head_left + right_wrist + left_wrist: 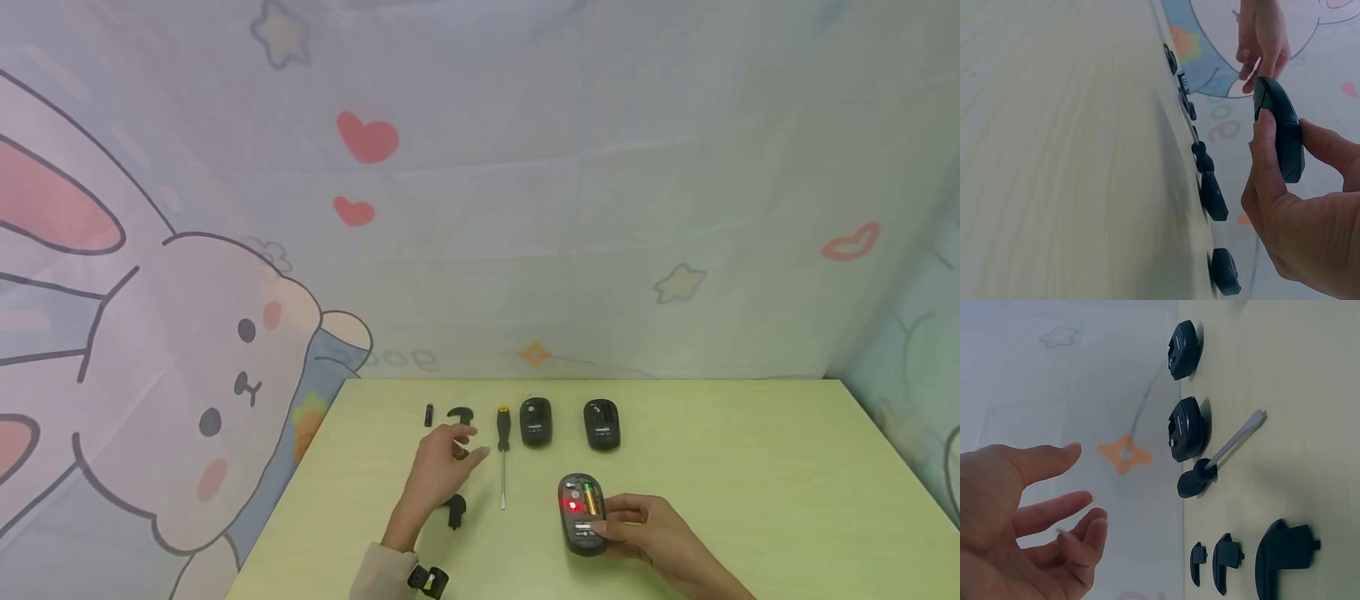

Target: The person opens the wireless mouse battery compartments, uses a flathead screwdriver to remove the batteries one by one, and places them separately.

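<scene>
My right hand grips a dark computer mouse by its side, thumb and fingers on opposite faces. Its underside faces up in the head view, with the battery bay uncovered, a battery inside and a red light glowing. The right wrist view shows the mouse raised above the tabletop. My left hand is empty, its fingers loosely bent, over the row of black mouse covers. One cover lies near the left wrist, another beyond the fingers; the middle one is partly hidden by the hand.
A screwdriver lies right of the left hand, blade toward me. Two more mice rest bottom-up behind it. A small loose battery lies at the back left. A printed cloth hangs behind the table.
</scene>
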The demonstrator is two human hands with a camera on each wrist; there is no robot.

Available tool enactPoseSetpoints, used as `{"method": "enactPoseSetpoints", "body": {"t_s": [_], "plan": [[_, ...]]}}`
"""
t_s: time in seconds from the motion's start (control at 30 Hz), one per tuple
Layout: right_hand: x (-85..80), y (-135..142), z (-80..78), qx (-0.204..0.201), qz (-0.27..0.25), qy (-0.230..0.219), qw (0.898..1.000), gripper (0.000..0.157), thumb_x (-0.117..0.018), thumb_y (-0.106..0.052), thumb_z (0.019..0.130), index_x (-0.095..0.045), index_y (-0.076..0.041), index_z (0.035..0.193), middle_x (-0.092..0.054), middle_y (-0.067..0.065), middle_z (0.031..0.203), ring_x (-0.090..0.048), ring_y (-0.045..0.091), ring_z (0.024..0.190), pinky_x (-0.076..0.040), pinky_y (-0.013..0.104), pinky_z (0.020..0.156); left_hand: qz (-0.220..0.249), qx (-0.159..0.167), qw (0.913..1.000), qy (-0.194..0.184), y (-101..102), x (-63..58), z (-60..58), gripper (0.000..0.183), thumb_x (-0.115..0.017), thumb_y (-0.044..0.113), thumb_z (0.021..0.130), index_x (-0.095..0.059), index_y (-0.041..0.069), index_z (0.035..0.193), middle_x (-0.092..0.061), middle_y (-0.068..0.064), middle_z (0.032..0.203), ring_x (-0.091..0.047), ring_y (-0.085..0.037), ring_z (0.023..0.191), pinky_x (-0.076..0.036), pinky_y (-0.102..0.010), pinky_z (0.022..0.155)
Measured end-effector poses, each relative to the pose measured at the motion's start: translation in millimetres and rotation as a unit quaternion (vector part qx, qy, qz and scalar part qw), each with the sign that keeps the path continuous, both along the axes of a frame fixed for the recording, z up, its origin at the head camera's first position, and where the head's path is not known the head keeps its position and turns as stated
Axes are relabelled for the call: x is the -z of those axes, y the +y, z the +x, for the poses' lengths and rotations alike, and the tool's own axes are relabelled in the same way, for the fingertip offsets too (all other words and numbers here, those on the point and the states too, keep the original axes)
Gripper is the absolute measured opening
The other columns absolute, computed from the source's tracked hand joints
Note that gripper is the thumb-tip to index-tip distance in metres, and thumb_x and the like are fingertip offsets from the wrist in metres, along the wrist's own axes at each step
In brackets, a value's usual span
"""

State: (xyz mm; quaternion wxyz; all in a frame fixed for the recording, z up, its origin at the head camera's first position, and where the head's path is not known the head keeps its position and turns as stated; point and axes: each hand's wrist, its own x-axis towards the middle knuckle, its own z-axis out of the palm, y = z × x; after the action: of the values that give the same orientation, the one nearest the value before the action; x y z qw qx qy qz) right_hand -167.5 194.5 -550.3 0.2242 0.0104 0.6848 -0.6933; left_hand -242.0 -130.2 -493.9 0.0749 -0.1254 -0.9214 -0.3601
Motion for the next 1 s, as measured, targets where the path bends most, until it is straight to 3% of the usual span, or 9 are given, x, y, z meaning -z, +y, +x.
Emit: {"method": "enactPoseSetpoints", "body": {"t_s": [0.23, 0.47, 0.57, 0.73, 1.0], "plan": [[1.1, 0.4, -0.2, 0.001, -0.003, -0.001, 1.000, 0.067, -0.080, -0.020, 0.094, -0.050, 0.017, 0.141, -0.069, 0.020, 0.126, -0.073, 0.021, 0.103, -0.067, 0.041, 0.091, -0.041, 0.015, 0.9991, -0.003, 6.8, -1.0, -16.7, 0.049, -0.075, 0.023, 0.099, -0.062, -0.004, 0.138, -0.069, -0.023, 0.128, -0.068, -0.038, 0.118, -0.064, -0.047, 0.092], [0.6, 2.4, 1.6, -0.010, -0.009, 0.009, 1.000, 0.065, -0.079, -0.021, 0.095, -0.051, 0.017, 0.140, -0.072, 0.017, 0.123, -0.074, 0.020, 0.103, -0.067, 0.040, 0.090, -0.129, 0.025, 0.9913, 0.009, 7.1, 5.9, -38.4, 0.061, -0.070, 0.033, 0.102, -0.052, -0.003, 0.148, -0.065, -0.021, 0.132, -0.067, -0.035, 0.117, -0.060, -0.050, 0.096], [0.8, 3.4, 2.1, -0.013, -0.011, 0.011, 1.000, 0.064, -0.079, -0.020, 0.096, -0.051, 0.018, 0.140, -0.072, 0.016, 0.122, -0.074, 0.020, 0.103, -0.067, 0.040, 0.090, -0.151, 0.039, 0.9877, 0.000, 6.8, 8.6, -47.0, 0.065, -0.067, 0.037, 0.104, -0.048, -0.002, 0.152, -0.061, -0.023, 0.141, -0.064, -0.038, 0.127, -0.058, -0.051, 0.104], [2.2, 5.0, 1.8, -0.012, -0.010, 0.010, 1.000, 0.064, -0.078, -0.019, 0.096, -0.050, 0.019, 0.140, -0.072, 0.016, 0.122, -0.074, 0.019, 0.104, -0.066, 0.040, 0.090, -0.196, 0.085, 0.9762, -0.039, 6.1, 15.1, -60.6, 0.071, -0.063, 0.047, 0.104, -0.044, 0.004, 0.157, -0.045, -0.020, 0.163, -0.047, -0.039, 0.150, -0.046, -0.055, 0.121], [2.5, 5.2, 1.2, -0.016, -0.015, 0.011, 1.000, 0.064, -0.078, -0.019, 0.096, -0.050, 0.019, 0.140, -0.072, 0.017, 0.123, -0.073, 0.020, 0.104, -0.066, 0.040, 0.091, -0.256, 0.120, 0.9577, -0.051, 7.8, 34.5, -81.3, 0.074, -0.055, 0.056, 0.106, -0.039, 0.009, 0.162, -0.032, -0.013, 0.172, -0.039, -0.036, 0.156, -0.044, -0.052, 0.124]]}}
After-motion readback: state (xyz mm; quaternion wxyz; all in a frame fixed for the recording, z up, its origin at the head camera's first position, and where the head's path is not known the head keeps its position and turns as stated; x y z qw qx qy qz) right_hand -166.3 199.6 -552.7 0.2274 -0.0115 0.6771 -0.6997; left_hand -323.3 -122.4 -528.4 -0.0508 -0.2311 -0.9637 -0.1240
